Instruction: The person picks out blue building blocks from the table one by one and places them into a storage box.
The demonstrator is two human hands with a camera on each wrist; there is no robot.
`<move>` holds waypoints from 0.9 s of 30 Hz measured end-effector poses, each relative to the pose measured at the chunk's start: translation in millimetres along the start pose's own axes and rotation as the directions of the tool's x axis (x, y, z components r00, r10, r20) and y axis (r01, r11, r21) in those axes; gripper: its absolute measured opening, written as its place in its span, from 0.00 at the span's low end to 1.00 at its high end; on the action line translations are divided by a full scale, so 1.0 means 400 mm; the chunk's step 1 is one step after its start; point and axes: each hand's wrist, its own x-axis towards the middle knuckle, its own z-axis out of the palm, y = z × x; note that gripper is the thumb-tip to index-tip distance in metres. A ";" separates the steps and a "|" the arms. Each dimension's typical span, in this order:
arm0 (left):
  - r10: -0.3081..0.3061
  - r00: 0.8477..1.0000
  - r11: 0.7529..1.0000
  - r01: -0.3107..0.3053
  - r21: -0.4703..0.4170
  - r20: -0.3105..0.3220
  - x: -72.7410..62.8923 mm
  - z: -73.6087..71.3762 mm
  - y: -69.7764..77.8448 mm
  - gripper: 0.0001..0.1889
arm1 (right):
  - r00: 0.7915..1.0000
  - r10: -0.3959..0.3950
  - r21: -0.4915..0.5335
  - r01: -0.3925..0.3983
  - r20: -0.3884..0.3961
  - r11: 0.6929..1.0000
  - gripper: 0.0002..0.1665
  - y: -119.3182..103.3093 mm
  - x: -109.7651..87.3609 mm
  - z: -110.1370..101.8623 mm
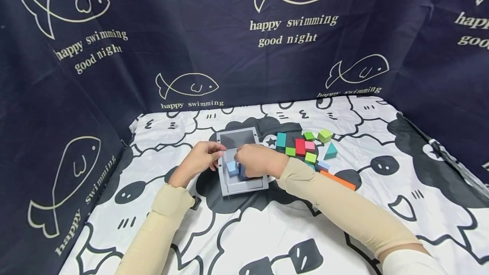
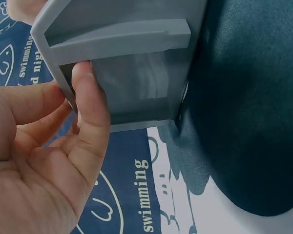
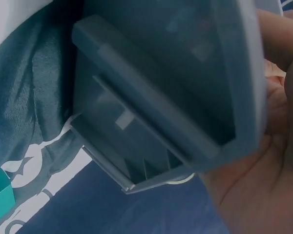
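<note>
A grey plastic box (image 1: pixel 247 187) with an open top and raised rims lies on the cloth. At its left wall, my left hand (image 1: pixel 199 159) pinches the edge; in the left wrist view the thumb of that hand (image 2: pixel 53 151) goes over the wall of the box (image 2: pixel 122 41). My right hand (image 1: pixel 261 160) reaches into the box with curled fingers about a dark blue block (image 1: pixel 243 172), partly hidden by them. Beside it sits a light blue block (image 1: pixel 232 169). The right wrist view shows the right palm (image 3: pixel 259 180) behind the box wall (image 3: pixel 146 97), its fingertips hidden.
Right of the box lie several loose blocks: a red block (image 1: pixel 300 147), a pink block (image 1: pixel 310 146), a teal block (image 1: pixel 281 140), a teal triangle (image 1: pixel 330 151), a green block (image 1: pixel 324 135) and a long orange block (image 1: pixel 338 180). A dark fish-print curtain (image 1: pixel 237 46) hangs behind.
</note>
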 end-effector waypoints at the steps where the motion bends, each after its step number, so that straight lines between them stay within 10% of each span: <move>1: -0.001 1.000 1.000 0.001 -0.002 0.001 0.000 0.000 0.000 0.12 | 1.000 -0.001 0.012 0.001 -0.008 1.000 0.16 0.001 -0.002 -0.004; 27: -0.010 1.000 1.000 0.010 0.011 0.000 0.008 -0.001 -0.012 0.12 | 0.947 -0.007 0.173 0.066 -0.320 0.983 0.22 0.043 -0.117 -0.139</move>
